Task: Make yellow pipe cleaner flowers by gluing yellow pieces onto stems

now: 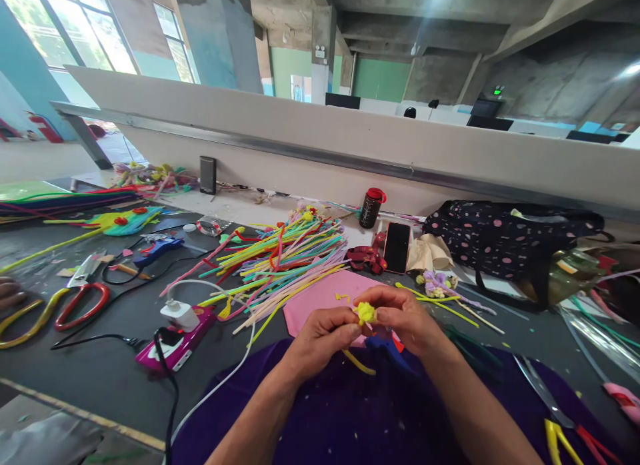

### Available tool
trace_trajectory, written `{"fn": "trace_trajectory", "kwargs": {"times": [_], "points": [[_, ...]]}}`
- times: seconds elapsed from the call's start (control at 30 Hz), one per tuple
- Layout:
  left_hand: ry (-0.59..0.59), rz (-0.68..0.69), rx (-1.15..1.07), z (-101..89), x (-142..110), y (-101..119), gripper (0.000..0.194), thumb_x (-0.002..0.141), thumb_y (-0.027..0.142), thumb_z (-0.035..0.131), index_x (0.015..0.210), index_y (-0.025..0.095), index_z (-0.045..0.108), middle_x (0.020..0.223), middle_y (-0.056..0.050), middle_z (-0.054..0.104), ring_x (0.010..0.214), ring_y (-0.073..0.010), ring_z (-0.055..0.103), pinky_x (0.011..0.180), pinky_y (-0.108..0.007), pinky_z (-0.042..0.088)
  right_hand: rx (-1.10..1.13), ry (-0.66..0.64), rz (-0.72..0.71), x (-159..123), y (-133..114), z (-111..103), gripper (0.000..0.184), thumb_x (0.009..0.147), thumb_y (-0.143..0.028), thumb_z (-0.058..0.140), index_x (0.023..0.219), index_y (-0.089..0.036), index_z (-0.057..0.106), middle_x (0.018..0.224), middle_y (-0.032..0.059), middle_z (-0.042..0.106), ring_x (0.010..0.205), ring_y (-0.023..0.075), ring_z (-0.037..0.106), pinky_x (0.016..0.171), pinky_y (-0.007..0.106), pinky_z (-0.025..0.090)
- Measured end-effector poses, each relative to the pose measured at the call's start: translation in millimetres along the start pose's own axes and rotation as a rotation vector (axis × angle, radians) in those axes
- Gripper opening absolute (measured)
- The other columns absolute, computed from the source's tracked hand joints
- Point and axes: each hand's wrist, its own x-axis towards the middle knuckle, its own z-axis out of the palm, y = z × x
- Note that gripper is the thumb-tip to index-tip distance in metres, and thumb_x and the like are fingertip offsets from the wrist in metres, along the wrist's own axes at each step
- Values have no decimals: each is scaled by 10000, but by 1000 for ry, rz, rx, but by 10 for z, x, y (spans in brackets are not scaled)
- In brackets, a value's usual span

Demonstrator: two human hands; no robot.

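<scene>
Between my two hands is a small fuzzy yellow pipe-cleaner flower (366, 312), held above my dark purple lap. My left hand (330, 335) is closed, thumb and fingers pinching it from the left. From the other side my right hand (405, 318) grips it with bent fingers and thumb. A yellow pipe-cleaner strand (359, 363) hangs below my left hand. Just beyond the hands lies a pink sheet (313, 302), and behind it spreads a large heap of coloured pipe cleaners (285, 245).
Left are a magenta power strip (183, 342) with cords, red-and-yellow scissors (83, 298), a blue glue gun (159, 250) and, at the edge, another person's hand (11, 295). A phone (397, 247), dark bottle (371, 208) and patterned bag (505, 242) stand behind. More scissors (547, 392) lie right.
</scene>
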Motion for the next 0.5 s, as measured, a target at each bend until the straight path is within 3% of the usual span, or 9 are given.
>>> {"fn": "trace_trajectory", "kwargs": {"times": [0.17, 0.3, 0.5], "points": [[-2, -89, -90, -17, -27, -17, 231, 739, 335, 573, 704, 135, 684, 476, 25, 408, 443, -61, 274, 444, -218, 194, 17, 5, 3, -10, 13, 24, 248, 651, -339, 652, 819, -157, 648, 584, -22, 545, 431, 66, 416, 426, 193, 319], [24, -118, -103, 1, -10, -36, 246, 730, 348, 579, 689, 123, 670, 441, 41, 365, 419, -52, 255, 424, -214, 170, 52, 10, 12, 0, 27, 54, 198, 675, -314, 644, 790, -154, 623, 599, -16, 559, 420, 60, 419, 409, 183, 311], [237, -170, -115, 18, 69, -44, 233, 692, 367, 619, 674, 135, 602, 408, 63, 416, 367, -42, 283, 398, -185, 195, -35, 76, -1, 56, 68, 29, 208, 737, -327, 602, 849, -154, 628, 639, -9, 570, 418, 56, 439, 394, 179, 335]]}}
